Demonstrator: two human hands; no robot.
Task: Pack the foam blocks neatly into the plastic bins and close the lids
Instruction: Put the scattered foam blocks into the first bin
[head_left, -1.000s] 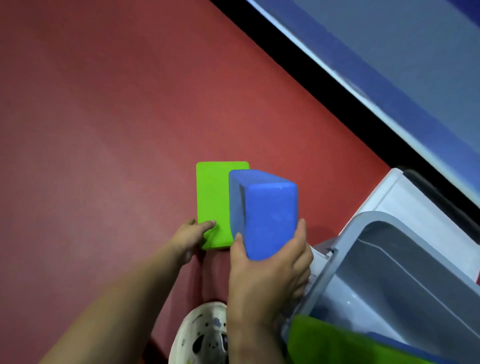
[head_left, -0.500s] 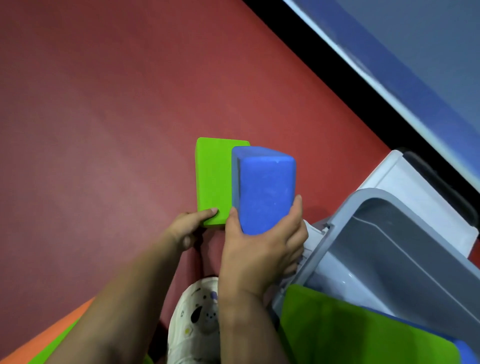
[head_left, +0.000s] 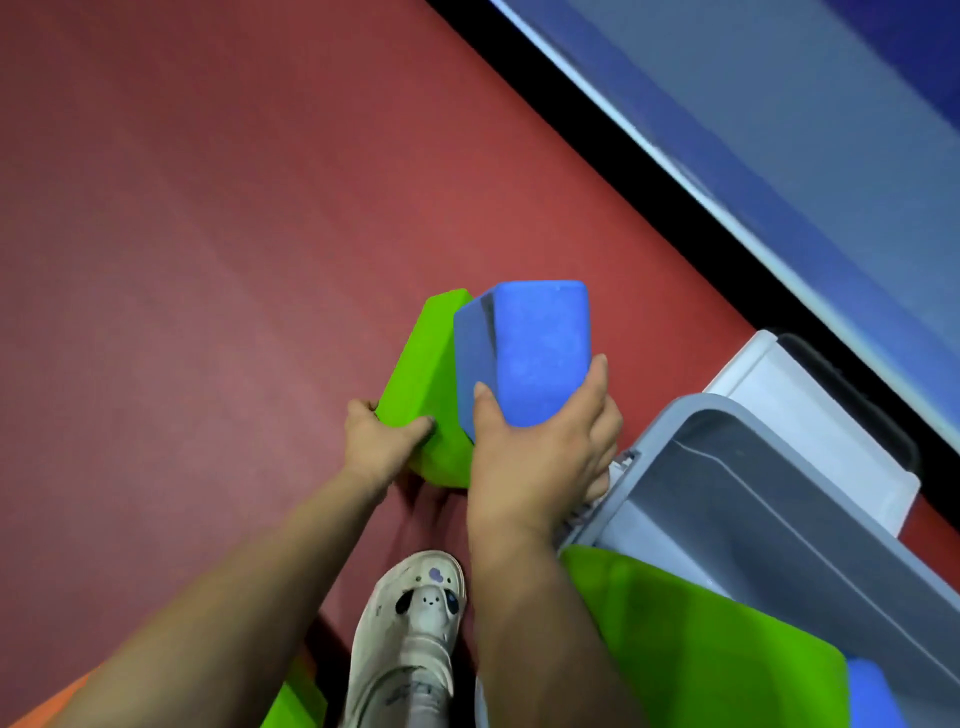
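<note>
Red floor is filling most of the view, with a black strip and a blue wall band running along the top right. Sitting at the right is a big grey bin with its mouth open, and a white lid is lying just behind it. A large green foam block is resting in the bin at the bottom right, and a small blue piece is showing beside it at the edge.

In the middle, the right hand is holding a blue foam block up off the floor, with the thumb on its left face and the fingers curling round its right side. This block is sitting just left of the bin's rim. The left hand is gripping the near end of a green foam block, which is tilting and touching the blue one. Both blocks are reaching out past the fingers, away from the person.

Lower down, a white shoe with a little dog face is standing on the floor. Small bits of green and orange are peeking in at the bottom left.
</note>
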